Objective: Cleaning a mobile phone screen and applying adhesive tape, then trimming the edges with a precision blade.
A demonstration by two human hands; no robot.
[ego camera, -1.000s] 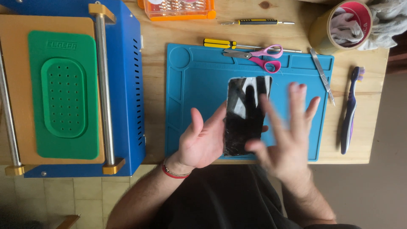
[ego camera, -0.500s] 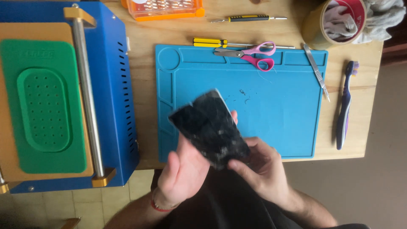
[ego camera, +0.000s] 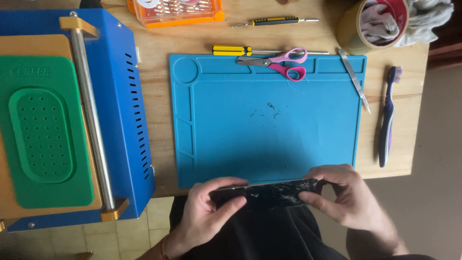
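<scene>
A black phone with a cracked screen (ego camera: 267, 193) is held sideways just off the near edge of the wooden table, over my lap. My left hand (ego camera: 207, 212) grips its left end, thumb on the glass. My right hand (ego camera: 344, 195) grips its right end. Both hands sit below the blue silicone work mat (ego camera: 269, 139), which has small dark fragments near its middle.
A blue machine (ego camera: 120, 110) with a green perforated pad (ego camera: 43, 130) fills the left. Pink-handled scissors (ego camera: 284, 60), two screwdrivers (ego camera: 240, 49), a scalpel (ego camera: 353, 79), a toothbrush (ego camera: 387, 115), a tape roll (ego camera: 368, 21) and an orange bit case (ego camera: 178, 12) line the far and right sides.
The phone was lifted off the blue mat, tilted, then brought down towards me; both hands now hold it sideways by its ends below the mat.
</scene>
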